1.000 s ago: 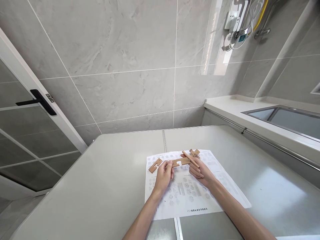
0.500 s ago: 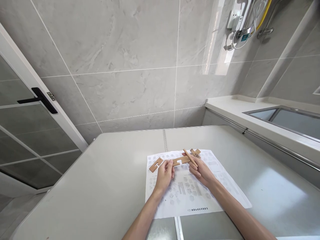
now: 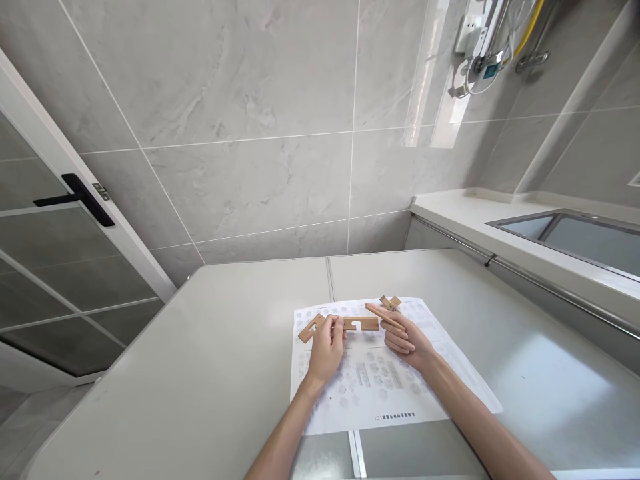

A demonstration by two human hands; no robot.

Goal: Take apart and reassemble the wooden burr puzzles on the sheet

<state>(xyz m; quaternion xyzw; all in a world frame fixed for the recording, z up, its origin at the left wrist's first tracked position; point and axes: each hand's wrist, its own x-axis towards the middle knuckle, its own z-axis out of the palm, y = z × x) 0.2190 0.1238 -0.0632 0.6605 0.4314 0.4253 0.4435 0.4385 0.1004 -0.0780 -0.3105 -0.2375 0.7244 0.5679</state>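
Observation:
My left hand (image 3: pixel 326 353) is closed, pinching the left end of a flat notched wooden puzzle piece (image 3: pixel 369 326) with a cut-out along its lower edge. Between the fingers of my right hand (image 3: pixel 409 341) is a narrow wooden piece (image 3: pixel 381 312), seen edge-on and slanting down to the right. Its tip lies above the notched piece, and I cannot tell whether the two touch. Another notched wooden piece (image 3: pixel 308 331) rests on the printed sheet (image 3: pixel 350 407), left of my left hand. Crossed wooden pieces (image 3: pixel 393 301) lie behind my right hand, partly hidden.
The sheet lies on a pale table (image 3: pixel 210 360) with a seam down its middle. Along the right runs a counter (image 3: pixel 450 207) with a sink (image 3: pixel 565 233) and a metal rail. A glass-panelled door (image 3: pixel 75 267) with a black handle stands at the left, and a tiled wall (image 3: pixel 250 180) behind.
My right hand has moved slightly right and tilted its wooden piece flatter, away from the notched piece. More of the notched piece's right end now shows. My left hand has barely moved.

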